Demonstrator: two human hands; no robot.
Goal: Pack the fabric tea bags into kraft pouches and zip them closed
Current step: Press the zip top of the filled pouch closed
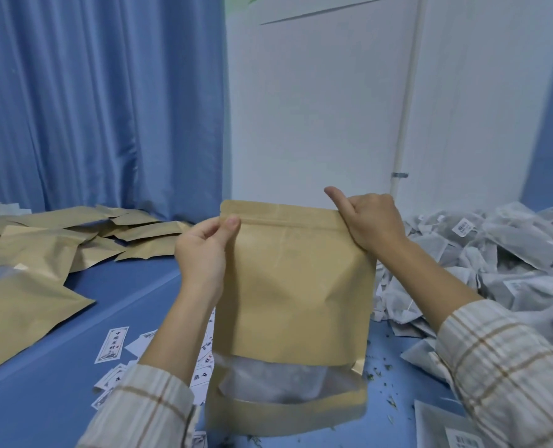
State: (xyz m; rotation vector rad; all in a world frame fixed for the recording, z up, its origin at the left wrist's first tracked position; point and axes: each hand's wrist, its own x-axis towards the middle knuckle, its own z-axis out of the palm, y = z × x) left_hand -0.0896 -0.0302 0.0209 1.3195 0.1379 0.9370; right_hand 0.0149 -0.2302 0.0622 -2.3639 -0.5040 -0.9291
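A kraft pouch [297,286] stands upright in front of me on the blue table [58,376]. White fabric tea bags show through its clear lower window [278,379]. My left hand [204,250] pinches the pouch's top left corner at the zip strip, thumb in front. My right hand [370,221] grips the top right corner, thumb raised. A heap of loose fabric tea bags [495,263] lies to the right of the pouch.
Several flat kraft pouches [42,253] are spread over the table's left side. Small printed paper labels [112,345] lie scattered near my left forearm. Tea crumbs dot the table at the right. Blue curtain and white wall stand behind.
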